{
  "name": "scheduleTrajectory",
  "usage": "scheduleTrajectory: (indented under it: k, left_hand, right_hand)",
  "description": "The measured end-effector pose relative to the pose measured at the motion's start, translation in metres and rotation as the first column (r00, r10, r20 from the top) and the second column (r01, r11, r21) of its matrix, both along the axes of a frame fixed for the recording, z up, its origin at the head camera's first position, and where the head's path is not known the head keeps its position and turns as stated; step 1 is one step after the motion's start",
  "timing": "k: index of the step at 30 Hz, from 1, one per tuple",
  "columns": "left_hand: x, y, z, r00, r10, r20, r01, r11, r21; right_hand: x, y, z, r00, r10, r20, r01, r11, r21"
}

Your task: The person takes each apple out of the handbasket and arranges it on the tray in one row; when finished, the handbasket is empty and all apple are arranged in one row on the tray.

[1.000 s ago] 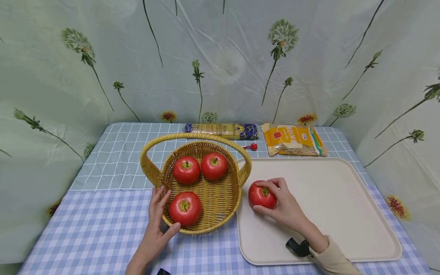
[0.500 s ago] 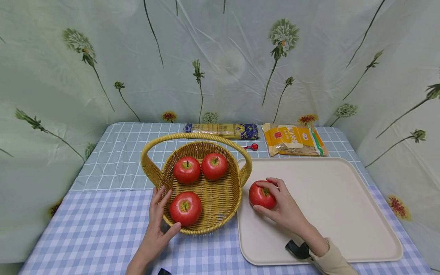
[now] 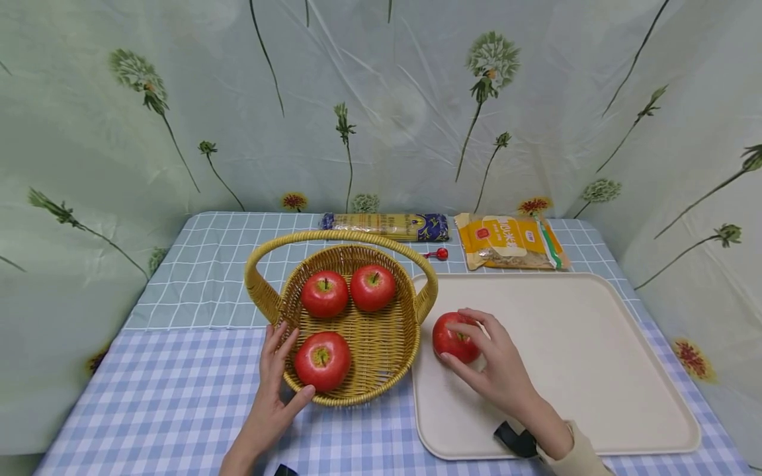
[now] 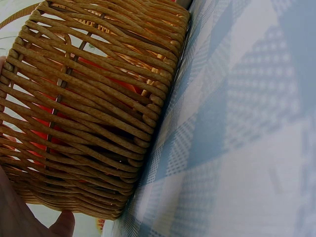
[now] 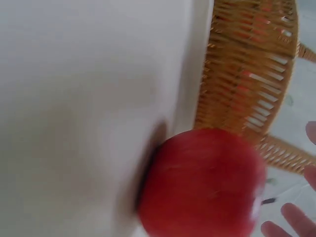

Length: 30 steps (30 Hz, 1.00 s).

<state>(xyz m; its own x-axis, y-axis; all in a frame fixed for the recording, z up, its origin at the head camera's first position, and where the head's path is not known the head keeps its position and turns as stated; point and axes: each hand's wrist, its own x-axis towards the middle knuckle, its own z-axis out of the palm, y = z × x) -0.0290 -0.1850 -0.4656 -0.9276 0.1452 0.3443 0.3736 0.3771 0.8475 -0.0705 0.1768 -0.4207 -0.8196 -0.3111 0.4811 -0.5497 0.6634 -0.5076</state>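
Note:
In the head view, a round yellow-brown wicker basket (image 3: 375, 344) with a tall handle stands left of centre. Inside lie three red apples, one in front (image 3: 323, 361) and two behind (image 3: 324, 293) (image 3: 372, 288). My left hand (image 3: 270, 403) rests against the basket's front-left rim, thumb and fingers spread. A fourth red apple (image 3: 452, 340) sits at the left side of the beige tray (image 3: 583, 357). Around its right side my right hand (image 3: 500, 363) hovers with loosened fingers. The right wrist view shows a gap between the fingertips (image 5: 298, 219) and this apple (image 5: 202, 187).
At the back of the table lie a noodle packet (image 3: 387, 226) and an orange-yellow food bag (image 3: 508, 242). A small red item (image 3: 440, 254) lies between the basket and that bag. Blue checked cloth (image 3: 178, 390) covers the table, and a floral curtain (image 3: 393, 112) hangs behind.
My right hand has loosened its grip on the tray apple, and its fingers have drawn slightly away to the right. The left hand and basket have stayed put.

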Motion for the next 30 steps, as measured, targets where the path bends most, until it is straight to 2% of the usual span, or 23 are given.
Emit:
scheduleTrajectory:
  k: [4,8,12,16,23,26,30]
  left_hand:
    - [0.000,0.000,-0.001,1.000,0.001,-0.010,-0.001,1.000,0.002]
    - [0.000,-0.001,-0.001,1.000,0.001,-0.015,-0.001,1.000,0.002]
    - [0.001,0.000,-0.001,1.000,0.002,-0.006,-0.002,1.000,0.000]
    - [0.001,0.000,-0.001,1.000,0.006,0.000,-0.006,1.000,-0.005]
    - [0.002,0.000,-0.001,1.000,0.007,0.005,-0.007,1.000,-0.014]
    - [0.002,0.000,-0.001,1.000,0.003,0.007,-0.003,1.000,-0.012]
    - [0.001,0.000,-0.001,1.000,0.003,0.009,-0.002,1.000,-0.016]
  right_hand:
    - [0.004,-0.005,0.010,0.996,0.063,-0.060,-0.065,0.997,-0.029]
    - [0.006,-0.015,0.019,0.980,0.159,-0.121,-0.171,0.981,-0.096]
    - [0.006,-0.028,0.028,0.952,0.245,-0.184,-0.271,0.954,-0.128]
    - [0.005,-0.040,0.035,0.929,0.304,-0.210,-0.334,0.935,-0.122]
    - [-0.006,-0.064,0.042,0.866,0.391,-0.311,-0.435,0.896,-0.086]
    - [-0.012,-0.073,0.044,0.855,0.428,-0.291,-0.461,0.886,-0.051]
    - [-0.020,-0.085,0.048,0.841,0.499,-0.209,-0.505,0.863,0.030]
